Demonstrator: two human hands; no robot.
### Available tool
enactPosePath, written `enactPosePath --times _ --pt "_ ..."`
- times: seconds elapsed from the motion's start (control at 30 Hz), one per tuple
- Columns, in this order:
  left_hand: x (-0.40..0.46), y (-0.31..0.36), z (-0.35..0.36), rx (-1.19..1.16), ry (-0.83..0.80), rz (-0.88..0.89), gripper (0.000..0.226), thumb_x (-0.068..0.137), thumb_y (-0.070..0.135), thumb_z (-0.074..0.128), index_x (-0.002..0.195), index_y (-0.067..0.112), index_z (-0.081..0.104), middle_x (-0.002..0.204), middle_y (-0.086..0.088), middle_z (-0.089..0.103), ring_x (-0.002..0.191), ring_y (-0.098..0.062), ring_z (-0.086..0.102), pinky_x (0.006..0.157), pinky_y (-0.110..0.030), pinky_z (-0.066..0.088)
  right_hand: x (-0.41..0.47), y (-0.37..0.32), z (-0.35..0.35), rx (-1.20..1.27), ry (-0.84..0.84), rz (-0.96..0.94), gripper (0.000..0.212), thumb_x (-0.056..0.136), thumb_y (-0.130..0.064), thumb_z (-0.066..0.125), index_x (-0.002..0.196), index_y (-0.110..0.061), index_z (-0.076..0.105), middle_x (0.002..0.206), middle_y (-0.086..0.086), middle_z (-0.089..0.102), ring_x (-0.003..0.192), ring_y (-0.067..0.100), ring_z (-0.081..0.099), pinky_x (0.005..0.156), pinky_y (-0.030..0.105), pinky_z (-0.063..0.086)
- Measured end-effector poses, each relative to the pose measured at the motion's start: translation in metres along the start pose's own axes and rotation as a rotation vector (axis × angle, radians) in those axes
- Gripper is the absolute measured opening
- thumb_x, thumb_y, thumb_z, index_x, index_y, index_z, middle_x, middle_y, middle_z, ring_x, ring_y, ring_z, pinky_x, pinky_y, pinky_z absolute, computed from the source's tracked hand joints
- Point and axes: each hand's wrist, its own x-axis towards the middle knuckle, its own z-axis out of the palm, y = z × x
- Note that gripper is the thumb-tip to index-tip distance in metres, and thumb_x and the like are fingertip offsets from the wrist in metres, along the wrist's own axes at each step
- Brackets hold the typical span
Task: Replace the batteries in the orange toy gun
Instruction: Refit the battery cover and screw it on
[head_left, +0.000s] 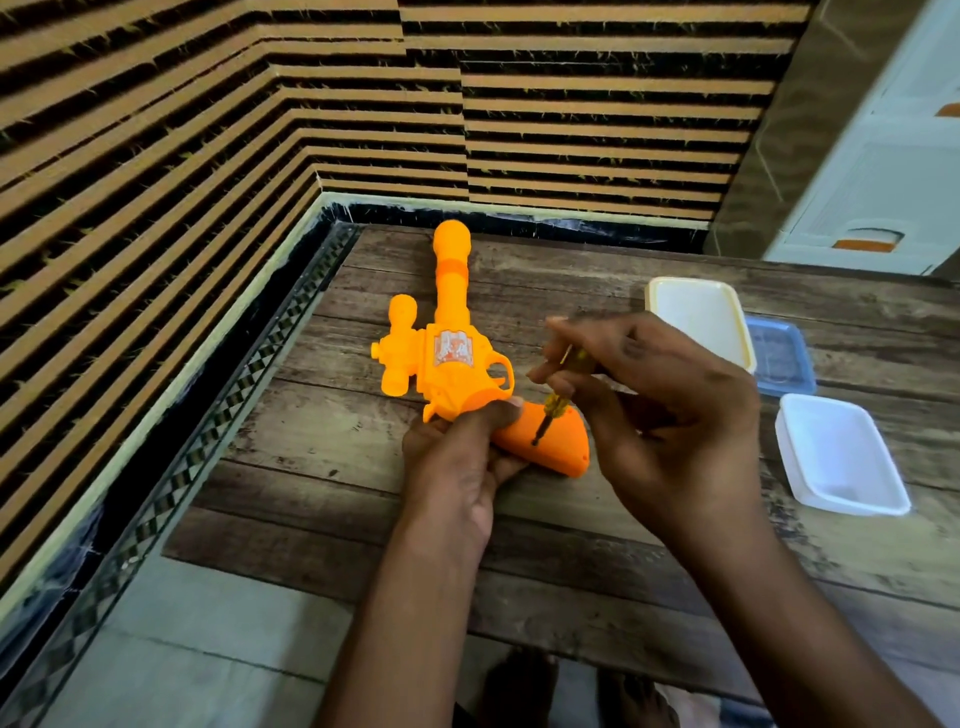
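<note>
The orange toy gun (451, 358) lies flat on the wooden table (322, 431), barrel pointing away from me, grip toward the right. My left hand (457, 462) grips it where the body meets the grip, thumb on top. My right hand (654, 395) pinches a small yellow-handled screwdriver (551, 410). Its dark tip stands on the side of the gun's grip (558, 447). No batteries are visible.
At the right of the table sit a cream lidded container (698, 317), a blue-lidded container (779, 358) and an open white tub (839, 454). A striped wall runs along the left and back. A white cabinet (878, 171) stands at the far right.
</note>
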Motion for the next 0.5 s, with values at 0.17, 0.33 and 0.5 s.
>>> enactPosePath --times 0.17,0.33,0.5 --pt "0.0 0.001 0.0 0.003 -0.014 -0.019 0.042 0.083 -0.011 0.071 0.124 -0.001 0.067 0.119 -0.024 0.072 0.111 -0.037 0.07 0.054 -0.038 0.063 -0.001 0.0 0.008 -0.124 0.09 -0.03 0.016 0.093 -0.006 0.08 0.109 -0.003 0.079 0.087 0.01 0.064 0.075 0.026 0.068 0.055 0.041 0.055" --pt "0.0 0.001 0.0 0.025 -0.008 -0.017 0.033 0.085 -0.009 0.069 0.115 0.004 0.067 0.094 -0.016 0.068 0.085 -0.027 0.067 0.045 -0.028 0.056 -0.01 -0.009 0.023 -0.42 0.237 -0.078 0.017 0.094 -0.013 0.08 0.1 0.003 0.078 0.075 0.014 0.053 0.06 0.027 0.055 0.055 0.038 0.046" --pt "-0.001 0.002 0.0 0.014 -0.004 -0.017 0.036 0.082 -0.01 0.071 0.115 0.003 0.069 0.108 -0.02 0.074 0.1 -0.032 0.072 0.055 -0.038 0.063 -0.002 -0.005 0.012 -0.254 0.086 -0.069 0.03 0.096 -0.01 0.076 0.125 -0.001 0.073 0.083 0.011 0.052 0.069 0.024 0.054 0.061 0.038 0.049"
